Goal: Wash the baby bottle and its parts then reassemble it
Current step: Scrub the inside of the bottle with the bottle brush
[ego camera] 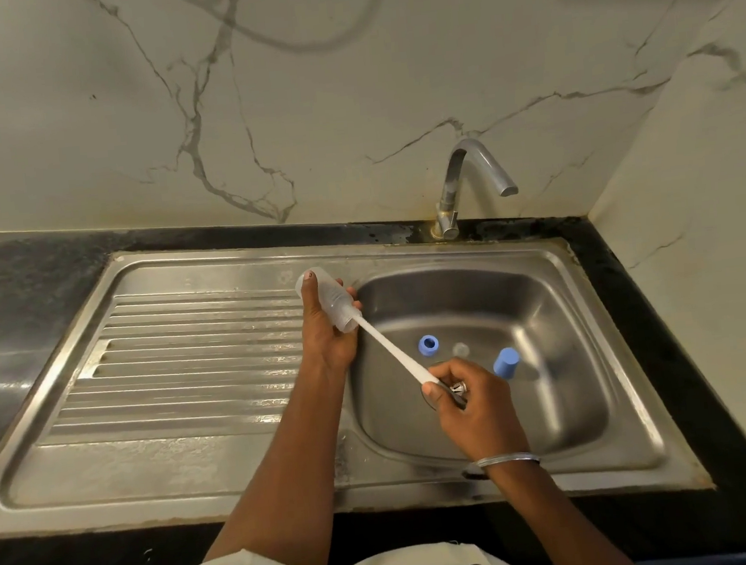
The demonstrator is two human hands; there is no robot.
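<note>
My left hand (pixel 328 332) grips the clear baby bottle (pixel 329 300), held tilted above the sink's left rim with its open mouth pointing down to the right. My right hand (pixel 469 403) holds the white handle of a bottle brush (pixel 396 350); the brush's far end is inside the bottle's mouth. On the basin floor lie a blue screw ring (pixel 428 345), a clear teat (pixel 460 349) and a blue cap (pixel 505 363).
The steel sink basin (pixel 560 309) has a ribbed draining board (pixel 195 345) on its left. A chrome tap (pixel 466 182) stands behind the basin with no water running. Dark countertop (pixel 8 294) surrounds the sink, and a marble wall rises behind and to the right.
</note>
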